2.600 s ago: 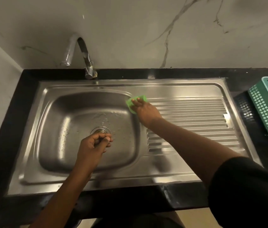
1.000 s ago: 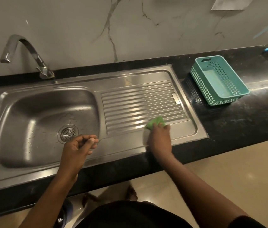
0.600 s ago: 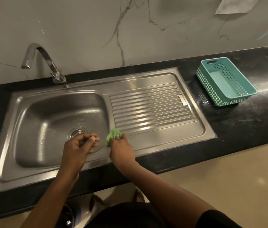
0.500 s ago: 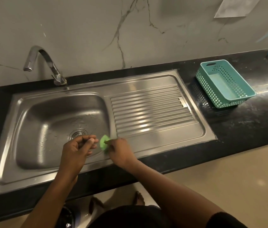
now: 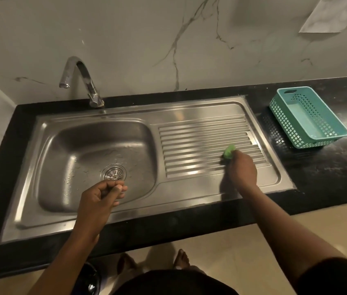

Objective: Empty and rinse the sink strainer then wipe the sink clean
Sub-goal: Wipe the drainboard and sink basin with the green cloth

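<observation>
The right hand (image 5: 241,170) had its fingers closed on a green cloth (image 5: 229,151), pressed to the draining ridges (image 5: 200,145). The left hand (image 5: 99,198) hung curled loosely, holding nothing visible, just short of the strainer (image 5: 113,172) seated in the sink (image 5: 47,167). Grime might stay lodged between ridges if strokes crossed them.

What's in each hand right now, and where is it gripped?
Right hand bunches the green cloth under its fingertips on the drainboard. Left hand is curled shut over the basin; anything inside cannot be told.
</observation>
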The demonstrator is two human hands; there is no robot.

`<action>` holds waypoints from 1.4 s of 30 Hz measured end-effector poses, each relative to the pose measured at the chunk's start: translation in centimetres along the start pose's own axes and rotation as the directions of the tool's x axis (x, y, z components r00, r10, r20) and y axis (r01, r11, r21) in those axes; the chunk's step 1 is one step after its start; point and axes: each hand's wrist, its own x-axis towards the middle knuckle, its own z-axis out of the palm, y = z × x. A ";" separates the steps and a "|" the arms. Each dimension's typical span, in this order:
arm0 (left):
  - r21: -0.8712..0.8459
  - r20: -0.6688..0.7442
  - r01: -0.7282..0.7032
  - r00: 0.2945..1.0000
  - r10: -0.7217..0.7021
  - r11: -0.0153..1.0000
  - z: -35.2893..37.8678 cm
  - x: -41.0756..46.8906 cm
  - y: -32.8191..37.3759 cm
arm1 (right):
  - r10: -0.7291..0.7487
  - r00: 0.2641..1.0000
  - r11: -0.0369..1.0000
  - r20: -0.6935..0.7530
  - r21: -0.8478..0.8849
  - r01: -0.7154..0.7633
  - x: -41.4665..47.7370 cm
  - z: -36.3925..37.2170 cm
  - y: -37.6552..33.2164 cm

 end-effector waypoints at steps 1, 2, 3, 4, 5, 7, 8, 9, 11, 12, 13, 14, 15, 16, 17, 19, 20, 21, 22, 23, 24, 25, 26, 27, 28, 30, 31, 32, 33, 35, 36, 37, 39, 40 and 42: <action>0.002 0.002 0.004 1.000 -0.004 1.000 -0.3 0.0 -0.1 | 0.016 1.000 0.999 0.022 -0.028 -0.016 0.1 0.4 -0.2; 0.004 0.002 0.009 1.000 -0.009 1.000 -0.4 0.0 -0.2 | 0.028 0.999 0.999 0.038 -0.029 -0.027 -0.1 0.9 -0.8; 0.003 -0.001 0.013 1.000 -0.013 1.000 -0.6 0.0 -0.2 | 0.026 0.999 1.000 0.041 -0.014 -0.026 -0.6 1.4 -1.7; 0.003 -0.005 0.016 1.000 -0.016 1.000 -0.8 0.1 -0.2 | 0.007 0.999 1.000 0.040 0.001 -0.007 -1.5 2.1 -2.9; 0.003 -0.006 0.017 1.000 -0.017 1.000 -0.8 0.2 -0.2 | -0.030 0.999 1.000 0.042 0.003 0.030 -2.6 2.8 -4.4; 0.004 -0.001 0.010 1.000 -0.010 1.000 -0.9 0.5 0.0 | -0.133 0.989 0.991 0.065 -0.015 0.134 -5.3 4.3 -8.0; 0.005 0.003 0.005 1.000 -0.005 1.000 -0.9 0.6 0.1 | -0.188 0.979 0.982 0.080 -0.001 0.189 -6.8 5.0 -10.2; 0.008 0.008 0.001 1.000 -0.001 1.000 -0.8 0.8 0.3 | -0.251 0.963 0.968 0.097 0.032 0.249 -8.1 5.7 -12.3; 0.017 0.012 -0.010 1.000 0.010 1.000 -0.9 1.1 0.6 | -0.386 0.907 0.923 0.168 0.074 0.378 -10.5 7.2 -16.1; 0.016 0.010 -0.019 1.000 0.019 1.000 -1.0 1.3 0.8 | -0.439 0.872 0.898 0.218 0.074 0.434 -11.5 7.7 -17.6; 0.013 0.004 -0.028 1.000 0.028 1.000 -1.2 1.5 0.9 | -0.477 0.843 0.877 0.250 0.082 0.473 -12.3 8.2 -18.7; 0.010 -0.004 -0.036 0.999 0.036 0.999 -1.5 1.7 1.0 | -0.501 0.825 0.865 0.264 0.107 0.491 -12.9 8.6 -19.2; 0.008 -0.011 -0.044 0.999 0.044 0.999 -1.8 1.9 1.1 | -0.507 0.819 0.862 0.268 0.144 0.486 -13.3 8.8 -19.3; 0.006 -0.017 -0.052 0.998 0.052 0.999 -2.1 2.0 1.1 | -0.500 0.823 0.865 0.269 0.190 0.464 -13.5 8.7 -19.1; 0.003 -0.021 -0.058 0.998 0.058 0.998 -2.5 2.1 1.1 | -0.484 0.832 0.871 0.272 0.245 0.426 -13.4 8.4 -18.7; -0.006 -0.025 -0.052 0.998 0.052 0.999 -2.9 2.1 0.8 | -0.450 0.845 0.865 0.290 0.377 0.332 -12.5 7.1 -17.6; -0.012 -0.026 -0.046 0.999 0.046 0.999 -2.9 2.1 0.7 | -0.438 0.853 0.855 0.282 0.424 0.299 -11.8 6.2 -17.0; -0.019 -0.025 -0.039 0.999 0.038 0.999 -3.0 2.0 0.5 | -0.436 0.860 0.849 0.267 0.439 0.294 -11.0 5.3 -16.3; -0.022 -0.024 -0.032 0.999 0.031 0.999 -3.0 2.0 0.4 | -0.447 0.858 0.849 0.254 0.423 0.318 -10.2 4.3 -15.5; -0.027 -0.025 -0.026 0.999 0.026 0.999 -3.1 2.0 0.2 | -0.470 0.847 0.850 0.249 0.386 0.358 -9.4 3.5 -14.6; -0.036 -0.028 -0.023 0.999 0.022 0.999 -3.2 2.0 0.1 | -0.494 0.830 0.852 0.259 0.331 0.405 -8.8 2.8 -13.7; -0.043 -0.032 -0.020 0.999 0.019 0.999 -3.3 2.1 -0.1 | -0.512 0.813 0.854 0.277 0.266 0.447 -8.3 2.2 -12.7; -0.049 -0.037 -0.016 0.999 0.014 0.999 -3.5 2.1 -0.4 | -0.523 0.798 0.852 0.299 0.203 0.483 -8.0 1.9 -11.9; -0.051 -0.043 -0.012 0.999 0.010 0.999 -3.8 2.2 -0.6 | -0.530 0.784 0.847 0.324 0.155 0.508 -8.1 1.8 -11.2; -0.054 -0.049 -0.009 0.999 0.006 0.999 -4.1 2.3 -0.9 | -0.536 0.768 0.840 0.350 0.129 0.527 -8.5 2.0 -10.8; -0.062 -0.060 -0.006 0.998 0.002 0.998 -4.9 2.6 -1.4 | -0.556 0.745 0.824 0.369 0.129 0.551 -10.1 2.8 -10.3; -0.066 -0.067 -0.004 0.998 -0.001 0.998 -5.4 2.7 -1.7 | -0.566 0.740 0.819 0.363 0.147 0.555 -11.0 3.3 -10.4; -0.071 -0.076 0.000 0.997 -0.005 0.997 -6.0 2.7 -2.0 | -0.570 0.739 0.819 0.360 0.177 0.546 -11.8 3.8 -10.6; -0.082 -0.090 0.006 0.996 -0.013 0.997 -6.7 2.8 -2.3 | -0.572 0.734 0.819 0.366 0.210 0.533 -12.6 4.4 -11.0; -0.109 -0.117 0.017 0.993 -0.030 0.994 -7.8 2.8 -2.7 | -0.574 0.714 0.818 0.402 0.243 0.521 -14.0 5.2 -11.9; -0.117 -0.135 0.023 0.990 -0.038 0.993 -8.5 2.7 -2.9 | -0.581 0.697 0.813 0.420 0.251 0.526 -14.5 5.6 -12.5; -0.121 -0.155 0.026 0.987 -0.045 0.992 -9.2 2.7 -3.1 | -0.590 0.682 0.806 0.433 0.263 0.530 -14.9 5.9 -13.0; -0.137 -0.193 0.034 0.979 -0.060 0.990 -10.6 2.5 -3.5 | -0.603 0.651 0.796 0.462 0.297 0.527 -15.5 6.5 -14.3; -0.147 -0.206 0.040 0.976 -0.070 0.988 -11.2 2.5 -3.7 | -0.609 0.633 0.792 0.478 0.316 0.523 -15.7 6.7 -14.9; -0.164 -0.238 0.055 0.967 -0.094 0.985 -12.6 2.3 -4.3 | -0.634 0.587 0.771 0.504 0.360 0.525 -16.0 7.1 -16.8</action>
